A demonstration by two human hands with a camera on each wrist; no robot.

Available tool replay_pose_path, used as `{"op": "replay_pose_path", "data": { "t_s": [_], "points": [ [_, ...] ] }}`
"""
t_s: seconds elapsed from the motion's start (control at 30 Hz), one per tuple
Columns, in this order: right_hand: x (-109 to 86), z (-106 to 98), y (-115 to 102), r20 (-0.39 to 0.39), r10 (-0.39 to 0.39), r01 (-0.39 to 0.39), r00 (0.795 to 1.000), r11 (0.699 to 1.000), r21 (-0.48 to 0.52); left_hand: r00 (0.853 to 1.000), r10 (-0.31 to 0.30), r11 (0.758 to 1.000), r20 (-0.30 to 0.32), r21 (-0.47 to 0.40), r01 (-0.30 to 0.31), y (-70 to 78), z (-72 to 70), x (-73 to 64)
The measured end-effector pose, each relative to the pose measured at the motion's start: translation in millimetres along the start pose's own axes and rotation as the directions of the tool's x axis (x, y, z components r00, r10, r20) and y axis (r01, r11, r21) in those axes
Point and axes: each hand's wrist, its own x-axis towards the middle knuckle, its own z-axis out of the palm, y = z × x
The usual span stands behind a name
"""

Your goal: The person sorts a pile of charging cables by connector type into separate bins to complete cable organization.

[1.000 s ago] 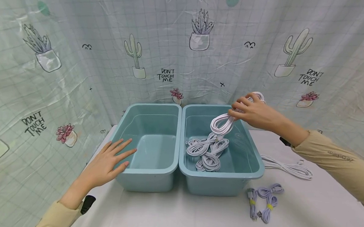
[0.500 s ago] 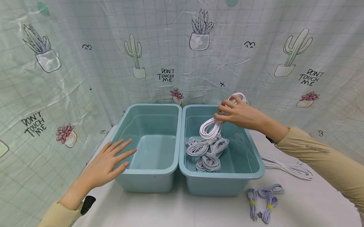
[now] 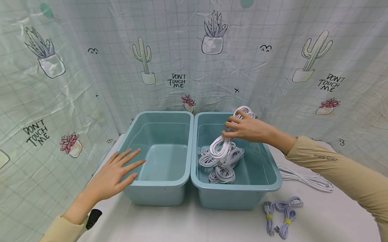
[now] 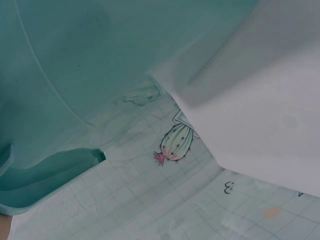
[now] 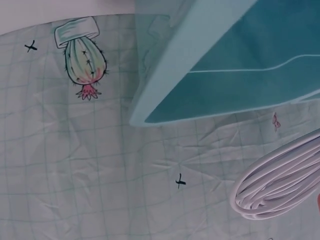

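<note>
A printed sheet (image 3: 178,29) hangs behind the white desk (image 3: 184,224) and along its left edge. Two teal bins stand side by side on the desk, close to its back edge. The left bin (image 3: 161,183) sits nearer the desk's back left corner and shows its pale inner floor. In the right bin (image 3: 238,187), grey-white coiled cables (image 3: 222,174) overlap.

The left hand (image 3: 113,172) reaches over the left bin's near left rim, fingers straight and spread; whether they touch it I cannot tell. The right hand (image 3: 247,128) has its fingers curled around a white coiled cable (image 3: 220,149), held over the right bin, its lower loop in front of the pile.

Another white cable (image 3: 306,179) lies between the right bin and the desk's right edge. Nearer the front are small lilac cables (image 3: 290,214) with yellow ties.

Only the wrist views show a round cactus print (image 4: 177,142) on the sheet. The right one shows the held cable's looped end close up.
</note>
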Motion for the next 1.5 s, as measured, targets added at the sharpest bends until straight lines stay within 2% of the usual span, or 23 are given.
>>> {"op": "replay_pose_path", "data": {
  "t_s": [0.27, 0.53, 0.63, 0.8, 0.9, 1.3, 1.5],
  "points": [
    [-2.2, 6.8, -0.6, 0.034, -0.042, 0.042, 0.999, 0.999, 0.011, 1.0, 0.004, 1.0, 0.004, -0.004, -0.004, 1.0, 0.6, 0.9],
    [-7.3, 10.5, 5.4, -0.051, -0.023, 0.026, 0.998, 0.998, 0.053, 1.0, 0.004, 1.0, -0.002, -0.001, -0.004, 0.1, 0.0, 1.3],
    [-9.1, 7.0, 7.2, -0.05, -0.01, 0.012, 0.999, 0.999, 0.049, 1.0, 0.007, 1.0, -0.005, 0.001, -0.007, -0.5, -0.6, 2.1],
    [-15.7, -0.8, 4.9, 0.017, 0.034, -0.035, 0.999, 0.998, 0.057, 1.0, 0.003, 1.0, 0.002, 0.0, -0.003, -0.3, -0.9, 2.3],
    [-23.0, -3.2, 1.9, 0.029, 0.065, -0.067, 0.997, 0.995, 0.072, 1.0, -0.004, 1.0, 0.01, -0.006, 0.004, 0.4, -0.8, 1.6],
    [-60.6, -7.3, -9.2, -0.074, 0.19, -0.178, 0.979, 0.974, 0.137, 1.0, -0.014, 1.0, 0.021, 0.002, 0.014, 1.9, -1.2, 0.8],
    [-74.8, -12.6, -15.0, -0.071, 0.272, -0.254, 0.96, 0.947, 0.197, 1.0, 0.002, 1.0, 0.002, -0.008, -0.002, 1.8, -1.4, 1.1]
  ]
}}
